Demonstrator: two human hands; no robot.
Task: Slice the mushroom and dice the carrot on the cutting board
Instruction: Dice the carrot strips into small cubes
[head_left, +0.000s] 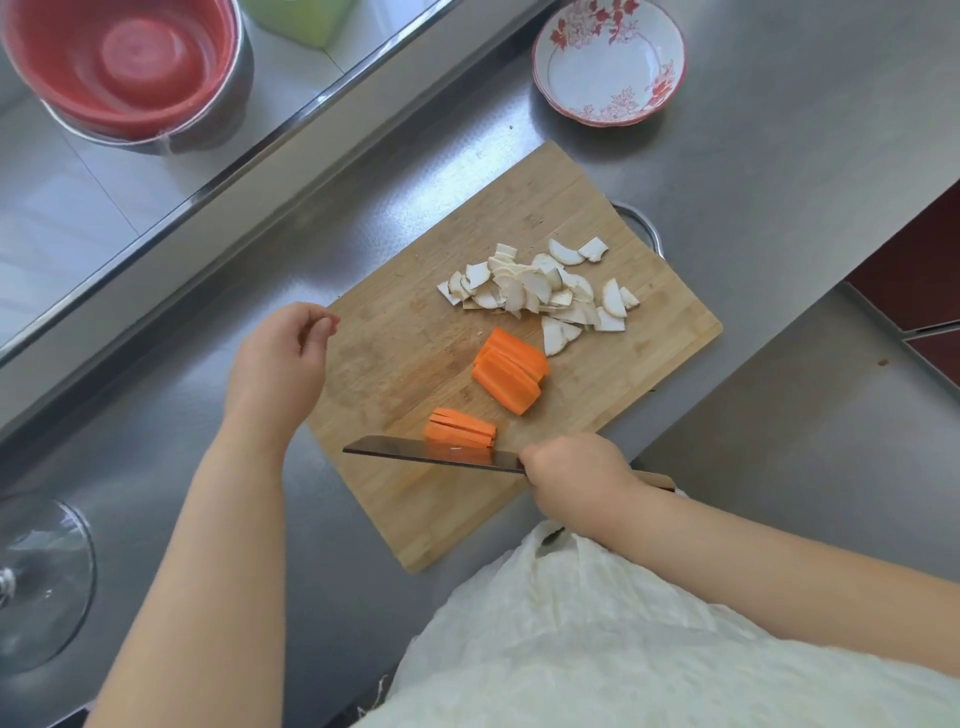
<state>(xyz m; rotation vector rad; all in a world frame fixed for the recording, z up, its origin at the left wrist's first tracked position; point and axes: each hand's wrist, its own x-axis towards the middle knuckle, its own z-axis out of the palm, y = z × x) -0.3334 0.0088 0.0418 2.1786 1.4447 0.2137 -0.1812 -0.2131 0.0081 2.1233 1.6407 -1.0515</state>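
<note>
Knife (431, 453) gripped in right hand (574, 470), blade beside short carrot stack (460, 428) near board's (395, 374) front edge; left hand (283, 358) loosely curled, empty, farther off.

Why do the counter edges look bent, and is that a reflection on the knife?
In the head view, the wide-angle lens bows the steel counter and the sink rim toward the frame edges. Yes: the knife blade mirrors the orange of the smaller carrot stack beside it. Light is soft and even, shadows faint. The red basin at top left looks blurred.
</note>
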